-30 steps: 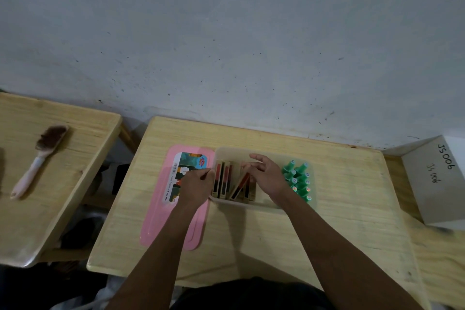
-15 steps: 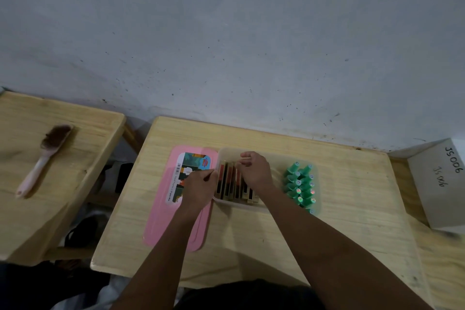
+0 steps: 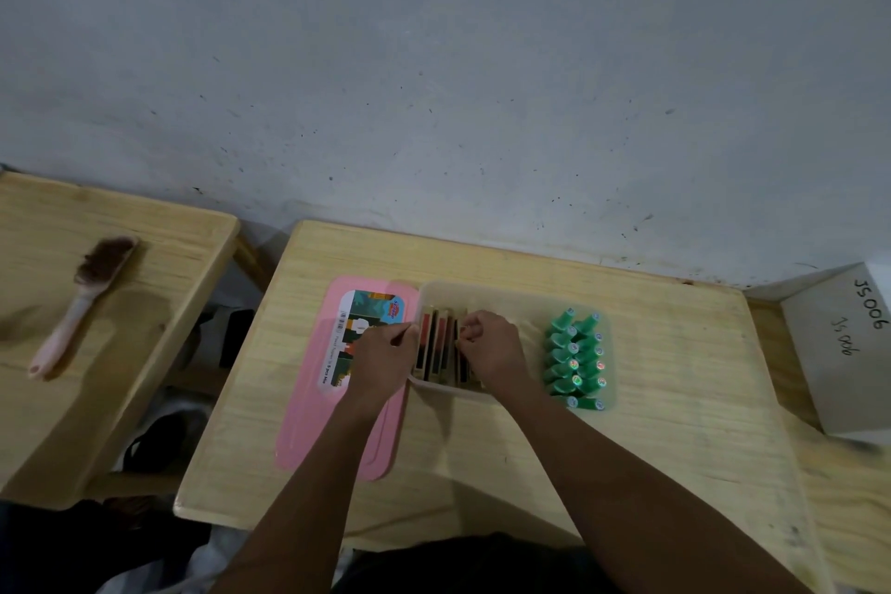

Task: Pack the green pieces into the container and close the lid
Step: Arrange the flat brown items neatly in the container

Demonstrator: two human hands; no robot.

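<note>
Two hands at one translucent container [image 3: 506, 293] on the table [image 3: 675, 400]: left hand [image 3: 381, 362] gripping its left rim, right hand [image 3: 492, 352] curled over some five upright flat pieces [image 3: 441, 342], grip impossible to tell. Roughly twelve green pieces [image 3: 576, 362] already inside, right end, two columns. One pink lid [image 3: 332, 424] lying flat just left.

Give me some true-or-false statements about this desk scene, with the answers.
The lid is on the container. False: it lies on the table beside it.
The green pieces are in the container's right end. True.
A brush lies on the left table. True.
Both hands are at the green pieces. False: the left hand and right hand are at the container's left part.
</note>
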